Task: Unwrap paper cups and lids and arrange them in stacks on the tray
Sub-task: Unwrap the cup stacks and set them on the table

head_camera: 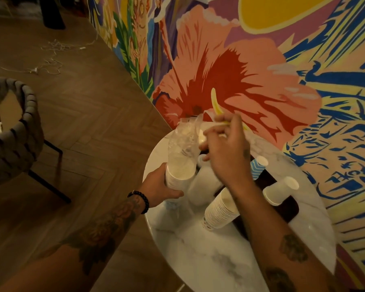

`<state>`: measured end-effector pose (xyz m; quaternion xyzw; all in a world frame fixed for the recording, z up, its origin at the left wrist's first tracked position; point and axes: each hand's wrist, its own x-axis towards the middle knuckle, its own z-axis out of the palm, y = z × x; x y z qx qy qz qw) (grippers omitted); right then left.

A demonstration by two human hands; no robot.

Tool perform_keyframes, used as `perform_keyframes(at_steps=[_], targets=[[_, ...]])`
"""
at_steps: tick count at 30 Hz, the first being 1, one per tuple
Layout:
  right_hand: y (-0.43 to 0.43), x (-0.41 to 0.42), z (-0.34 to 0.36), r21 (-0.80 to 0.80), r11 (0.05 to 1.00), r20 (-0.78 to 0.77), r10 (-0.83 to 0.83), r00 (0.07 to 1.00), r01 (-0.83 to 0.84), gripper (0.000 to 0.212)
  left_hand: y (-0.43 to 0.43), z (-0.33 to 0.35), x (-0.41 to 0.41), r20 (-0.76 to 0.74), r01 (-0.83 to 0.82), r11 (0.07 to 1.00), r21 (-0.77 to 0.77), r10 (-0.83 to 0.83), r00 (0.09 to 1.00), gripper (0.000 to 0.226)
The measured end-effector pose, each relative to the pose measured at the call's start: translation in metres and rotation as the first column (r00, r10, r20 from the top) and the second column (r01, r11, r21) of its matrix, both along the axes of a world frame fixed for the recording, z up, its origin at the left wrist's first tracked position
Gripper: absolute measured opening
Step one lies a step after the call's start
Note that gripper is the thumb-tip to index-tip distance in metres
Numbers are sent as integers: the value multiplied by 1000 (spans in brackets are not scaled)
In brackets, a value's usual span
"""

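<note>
- Two forearms reach in from the bottom of the frame over a round white marble surface (209, 256) at lower right.
- Lying on its side at centre right of the surface, a bare stack of paper cups (218, 211) rests with its open end propped on the edge of a dark tray (287, 207).
- Left hand (158, 188), a beaded bracelet (140, 200) at its wrist, is wrapped around the lower part of an upright wrapped cup stack (180, 175); its clear plastic sleeve (184, 138) stands loose and empty above the cups.
- Right hand (226, 148) hovers just beside the sleeve's top, fingers curled; what they pinch I cannot tell.
- On the tray beyond, a short white stack (279, 189) lies tilted, with a blue-patterned cup (257, 165) behind it.
- Farthest back, a painted flower mural (240, 70) fills the wall, and a woven chair (15, 131) sits at left.
</note>
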<state>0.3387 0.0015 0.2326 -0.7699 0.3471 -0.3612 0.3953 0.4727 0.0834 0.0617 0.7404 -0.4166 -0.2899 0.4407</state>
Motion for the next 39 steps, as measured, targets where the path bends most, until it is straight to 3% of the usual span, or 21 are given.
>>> perform_keyframes(at_steps=[3, 6, 8, 10, 16, 21, 26, 31, 33, 35, 37, 39], targets=[[17, -11, -46, 99, 995, -170, 34, 985, -18, 40, -1, -3, 1, -13, 6, 1000, -1, -6, 1000, 86], [29, -10, -86, 201, 978, -321, 109, 941, -44, 77, 1, -10, -1, -48, 5, 1000, -13, -6, 999, 88], [31, -4, -104, 246, 968, -344, 125, 931, -39, 100, 2, -14, -2, -59, 2, 1000, -10, -2, 998, 91], [28, 4, -117, 260, 965, -312, 110, 944, -26, 107, 0, -17, -2, -64, -5, 1000, 2, 5, 998, 90], [25, 17, -140, 267, 962, -246, 9, 969, 59, 94, 9, -32, -1, -72, 48, 996, 81, -42, 997, 106], [20, 15, -154, 257, 964, -249, -7, 968, 73, 87, 8, -55, -2, -84, -3, 992, 125, 13, 996, 88], [26, 15, -193, 288, 948, -390, -10, 921, 132, 82, 8, -82, -2, -9, 30, 966, 256, -29, 1000, 72], [28, 15, -216, 302, 947, -355, 3, 935, 112, 60, 6, -95, 2, 186, 78, 935, 347, -150, 971, 48], [27, 11, -225, 304, 947, -380, 20, 925, 104, 61, 8, -97, 5, 309, 95, 912, 399, -231, 922, 60], [29, 4, -230, 444, 887, -396, 69, 916, 125, 83, 14, -96, 10, 315, 125, 894, 431, -278, 907, 80], [31, 0, -230, 543, 826, -388, 89, 917, 150, 96, 20, -93, 17, 206, 195, 911, 363, -283, 937, 97], [27, -2, -241, 544, 826, -393, 93, 915, 149, 89, 26, -83, 22, 20, 213, 962, 172, -219, 975, 106]])
